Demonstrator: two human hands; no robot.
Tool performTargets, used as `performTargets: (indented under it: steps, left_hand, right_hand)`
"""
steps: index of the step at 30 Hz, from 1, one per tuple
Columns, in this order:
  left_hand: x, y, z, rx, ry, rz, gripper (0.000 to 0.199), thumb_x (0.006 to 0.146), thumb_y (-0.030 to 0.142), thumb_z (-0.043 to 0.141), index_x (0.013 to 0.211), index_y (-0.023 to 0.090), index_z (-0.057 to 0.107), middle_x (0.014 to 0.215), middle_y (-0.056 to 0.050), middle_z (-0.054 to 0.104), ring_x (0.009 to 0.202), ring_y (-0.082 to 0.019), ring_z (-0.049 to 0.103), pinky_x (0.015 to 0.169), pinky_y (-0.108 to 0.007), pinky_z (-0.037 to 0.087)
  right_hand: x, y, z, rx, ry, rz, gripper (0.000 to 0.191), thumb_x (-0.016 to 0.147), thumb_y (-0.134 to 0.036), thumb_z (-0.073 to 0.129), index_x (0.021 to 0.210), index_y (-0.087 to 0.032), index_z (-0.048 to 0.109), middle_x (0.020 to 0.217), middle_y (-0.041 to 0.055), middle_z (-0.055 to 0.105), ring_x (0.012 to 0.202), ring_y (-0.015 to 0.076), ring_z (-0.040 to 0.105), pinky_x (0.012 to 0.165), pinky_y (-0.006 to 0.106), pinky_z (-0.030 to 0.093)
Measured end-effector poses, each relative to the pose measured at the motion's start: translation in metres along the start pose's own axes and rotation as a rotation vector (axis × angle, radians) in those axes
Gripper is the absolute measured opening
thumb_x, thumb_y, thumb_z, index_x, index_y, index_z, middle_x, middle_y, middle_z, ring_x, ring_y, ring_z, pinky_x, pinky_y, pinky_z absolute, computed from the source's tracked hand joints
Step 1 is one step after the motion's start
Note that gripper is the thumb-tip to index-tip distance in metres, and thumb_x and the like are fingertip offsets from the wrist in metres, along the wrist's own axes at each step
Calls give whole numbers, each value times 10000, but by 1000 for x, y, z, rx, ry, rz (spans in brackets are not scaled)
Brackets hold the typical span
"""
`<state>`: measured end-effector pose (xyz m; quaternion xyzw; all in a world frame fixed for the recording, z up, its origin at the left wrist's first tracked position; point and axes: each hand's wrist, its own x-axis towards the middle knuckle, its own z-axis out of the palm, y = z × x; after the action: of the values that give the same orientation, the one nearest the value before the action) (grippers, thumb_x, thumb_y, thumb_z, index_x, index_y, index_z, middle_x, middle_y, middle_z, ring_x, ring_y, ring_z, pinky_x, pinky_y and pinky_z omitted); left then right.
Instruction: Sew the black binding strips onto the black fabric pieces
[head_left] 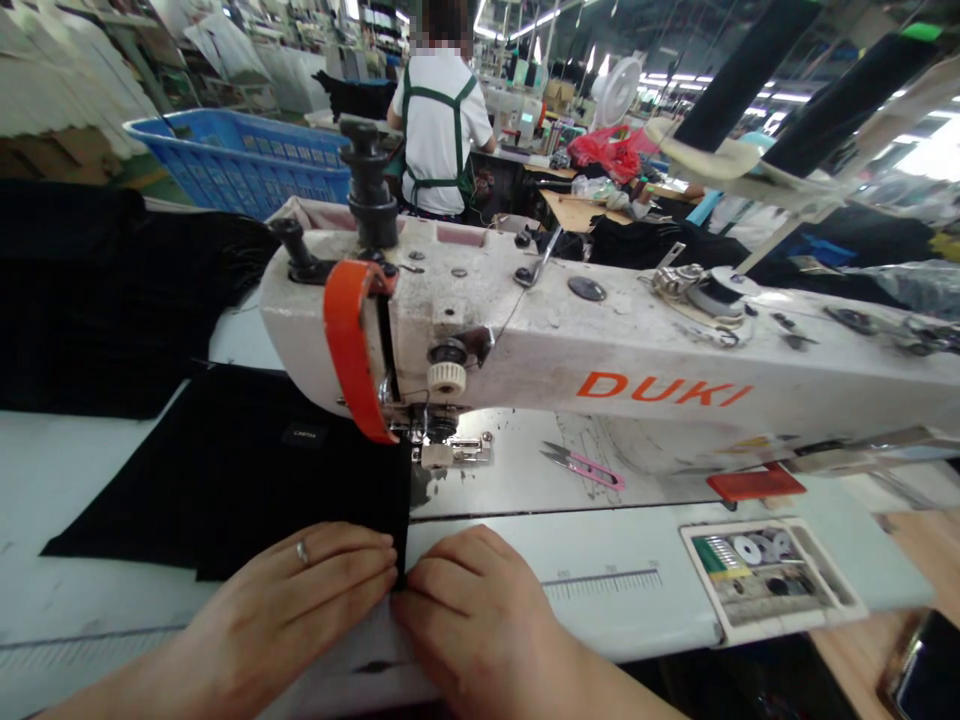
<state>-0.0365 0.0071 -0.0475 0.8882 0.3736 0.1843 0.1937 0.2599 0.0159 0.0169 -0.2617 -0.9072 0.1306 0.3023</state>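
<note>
A black fabric piece with a small dark label lies flat on the sewing machine bed, its right edge running up to the presser foot. My left hand rests on the near right part of the fabric, its fingers pressed together and a ring on one of them. At the near right corner, my right hand has its fingers curled in and pinches the fabric edge. The two hands almost touch. The fingertips of the right hand are partly hidden.
The white sewing machine spans the view. Thread snips lie right of the needle, and a bobbin tray sits farther right. Stacked black fabric is at left, before a blue basket. A person stands behind.
</note>
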Motion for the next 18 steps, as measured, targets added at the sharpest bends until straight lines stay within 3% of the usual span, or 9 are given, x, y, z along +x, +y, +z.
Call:
performTargets:
  steps: [3,6,8,12,18]
  left_hand:
    - [3,0,-1,-26,-2,2,360,1082,354,573,1424,251,611,1278,-81,737,1053,-212,757,924,-415,662]
    - [8,4,-5,-32,6,14,497,1092,146,366,1477,381,575,1310,27,752,1071,-134,762,918,-247,654]
    - [13,8,-10,-29,8,55,598,1051,89,333,1474,434,575,1310,94,756,1103,-94,750,933,-159,624]
    - [27,17,-24,-7,-19,136,584,999,88,462,1435,446,614,1353,107,739,1197,-95,721,1041,-163,578]
    - [47,18,-35,-59,-33,105,503,1020,54,422,1324,342,700,1345,41,749,1176,-104,740,1036,-170,582]
  right_hand:
    - [0,1,1,-1,17,-9,59,969,-138,622,984,-168,670,869,17,710,829,185,633,753,347,517]
    - [1,1,2,12,62,-6,93,983,-153,584,943,-176,665,857,18,706,802,187,636,733,350,513]
    - [1,2,2,27,91,26,117,995,-155,558,952,-173,664,909,32,727,832,188,661,752,342,527]
    - [1,4,5,11,98,19,144,1023,-152,548,1092,-154,674,1037,53,767,938,190,705,831,326,548]
    - [7,10,2,-22,78,18,166,1008,-174,632,1161,-138,686,1074,53,780,956,203,704,831,346,553]
